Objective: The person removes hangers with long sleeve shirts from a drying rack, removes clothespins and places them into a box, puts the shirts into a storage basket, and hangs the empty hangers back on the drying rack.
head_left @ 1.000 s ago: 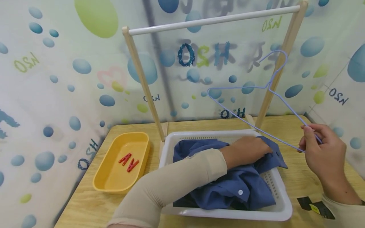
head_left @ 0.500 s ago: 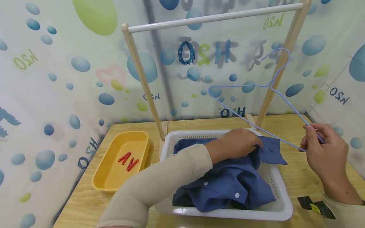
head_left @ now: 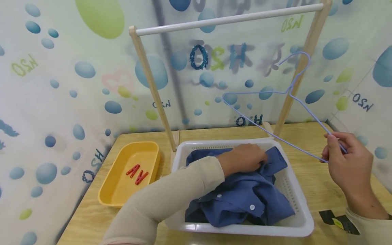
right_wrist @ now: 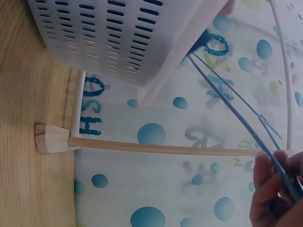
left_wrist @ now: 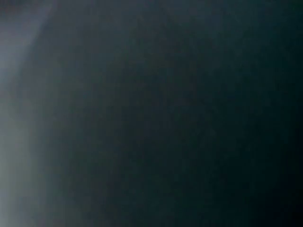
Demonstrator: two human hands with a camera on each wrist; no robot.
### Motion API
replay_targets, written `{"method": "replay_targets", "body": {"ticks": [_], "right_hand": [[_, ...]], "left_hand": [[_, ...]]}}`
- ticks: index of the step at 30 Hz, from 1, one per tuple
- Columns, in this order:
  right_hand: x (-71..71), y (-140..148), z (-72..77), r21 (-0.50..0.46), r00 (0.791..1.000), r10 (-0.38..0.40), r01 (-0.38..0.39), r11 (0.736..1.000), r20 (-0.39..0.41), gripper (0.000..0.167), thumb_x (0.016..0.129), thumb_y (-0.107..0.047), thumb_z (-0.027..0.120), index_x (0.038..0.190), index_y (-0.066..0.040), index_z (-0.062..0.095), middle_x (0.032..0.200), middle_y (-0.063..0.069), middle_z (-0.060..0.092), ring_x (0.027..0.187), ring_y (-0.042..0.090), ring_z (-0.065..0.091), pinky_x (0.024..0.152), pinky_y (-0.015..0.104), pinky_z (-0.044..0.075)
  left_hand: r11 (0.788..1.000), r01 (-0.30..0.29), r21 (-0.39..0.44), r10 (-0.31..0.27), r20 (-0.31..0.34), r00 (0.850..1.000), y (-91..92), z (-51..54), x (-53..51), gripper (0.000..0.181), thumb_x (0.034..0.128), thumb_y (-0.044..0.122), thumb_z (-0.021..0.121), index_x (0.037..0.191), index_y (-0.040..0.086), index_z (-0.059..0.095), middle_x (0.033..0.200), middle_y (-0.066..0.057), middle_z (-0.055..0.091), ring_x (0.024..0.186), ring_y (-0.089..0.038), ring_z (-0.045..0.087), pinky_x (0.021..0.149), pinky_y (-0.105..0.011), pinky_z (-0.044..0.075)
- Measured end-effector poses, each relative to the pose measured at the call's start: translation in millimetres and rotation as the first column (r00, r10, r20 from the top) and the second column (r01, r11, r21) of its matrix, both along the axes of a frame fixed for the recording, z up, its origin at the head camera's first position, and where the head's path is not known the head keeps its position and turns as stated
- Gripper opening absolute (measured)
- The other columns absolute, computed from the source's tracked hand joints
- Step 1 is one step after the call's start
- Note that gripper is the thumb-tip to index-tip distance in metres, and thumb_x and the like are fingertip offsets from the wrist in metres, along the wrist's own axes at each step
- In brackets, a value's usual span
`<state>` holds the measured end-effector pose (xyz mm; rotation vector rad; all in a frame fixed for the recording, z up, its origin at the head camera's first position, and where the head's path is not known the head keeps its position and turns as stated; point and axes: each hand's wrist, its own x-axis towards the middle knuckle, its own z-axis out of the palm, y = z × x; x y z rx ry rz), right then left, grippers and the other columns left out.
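A blue button-up shirt lies bunched in the white basket, with white buttons showing. My left hand is down on the shirt's upper part. Its curled fingers grip the cloth beside a raised flap, though the fingertips are mostly hidden. Off to the right, my right hand holds a thin blue clothes hanger by one lower corner, hook upward, above the basket's right side. The right wrist view shows those fingers curled round the hanger wire. The left wrist view is too dark to read.
Behind the basket stands a wooden rack with a white rod. To the left, a yellow tray holds two red clothespins. Black tape pieces lie at the table's right. A patterned wall backs the table.
My left hand has moved left across the shirt. The flap that hung over the basket's right rim has drawn back inside it. The right hand and hanger stay almost still.
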<state>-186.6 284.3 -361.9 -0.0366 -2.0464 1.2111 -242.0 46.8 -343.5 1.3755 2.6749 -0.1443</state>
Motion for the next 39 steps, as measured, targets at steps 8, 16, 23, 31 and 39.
{"method": "replay_targets", "body": {"ticks": [8, 16, 23, 31, 39], "right_hand": [[-7.1, -6.6, 26.6, 0.1, 0.997, 0.008, -0.001, 0.995, -0.072, 0.016, 0.102, -0.016, 0.056, 0.102, -0.005, 0.067, 0.062, -0.029, 0.05, 0.05, -0.011, 0.047, 0.053, 0.003, 0.04], [-30.1, -6.0, 70.9, 0.139, 0.976, 0.027, 0.004, 0.99, -0.216, 0.029, 0.102, -0.021, 0.054, 0.109, 0.002, 0.07, 0.064, -0.034, 0.048, 0.052, -0.017, 0.045, 0.058, 0.001, 0.038], [-49.6, -3.5, 92.4, 0.176, 0.979, -0.019, 0.056, 0.983, -0.205, 0.036, 0.103, -0.026, 0.051, 0.114, 0.004, 0.068, 0.063, -0.037, 0.045, 0.053, -0.019, 0.043, 0.059, 0.001, 0.036], [-55.1, -3.8, 90.5, 0.186, 0.989, -0.024, 0.051, 0.981, -0.144, 0.036, 0.103, -0.027, 0.053, 0.115, 0.004, 0.068, 0.064, -0.038, 0.044, 0.052, -0.019, 0.043, 0.058, 0.001, 0.036], [-59.7, -3.2, 87.3, 0.194, 0.996, -0.03, 0.047, 0.98, -0.089, 0.035, 0.102, -0.029, 0.054, 0.119, -0.002, 0.069, 0.066, -0.036, 0.046, 0.05, -0.019, 0.044, 0.056, 0.0, 0.037]], "left_hand": [[0.997, -0.047, -0.057, 0.05, 0.061, 0.997, -2.8, -15.4, -5.3, 0.015, 0.0968, 0.013, 0.062, 0.096, 0.02, 0.075, 0.089, 0.007, 0.071, 0.077, -0.008, 0.059, 0.074, -0.022, 0.05], [0.998, -0.062, -0.015, 0.064, 0.173, 0.983, -14.7, -1.6, -12.4, 0.021, 0.1019, 0.021, 0.055, 0.114, 0.02, 0.072, 0.106, 0.008, 0.07, 0.092, -0.006, 0.062, 0.088, -0.021, 0.049], [0.983, -0.144, 0.11, 0.118, 0.214, 0.97, -51.2, 34.4, -7.6, 0.027, 0.1052, 0.026, 0.05, 0.125, 0.019, 0.067, 0.122, 0.005, 0.066, 0.112, -0.009, 0.06, 0.098, -0.025, 0.048], [0.935, -0.24, 0.261, 0.21, 0.139, 0.968, -118.0, 58.3, 24.1, 0.026, 0.1041, 0.019, 0.05, 0.124, 0.02, 0.068, 0.127, 0.001, 0.063, 0.108, -0.015, 0.061, 0.091, -0.034, 0.051], [0.872, -0.299, 0.387, 0.321, 0.007, 0.947, -164.5, 63.4, 48.4, 0.026, 0.1006, 0.013, 0.054, 0.121, 0.021, 0.068, 0.128, -0.001, 0.064, 0.116, -0.021, 0.059, 0.102, -0.048, 0.044]]}}
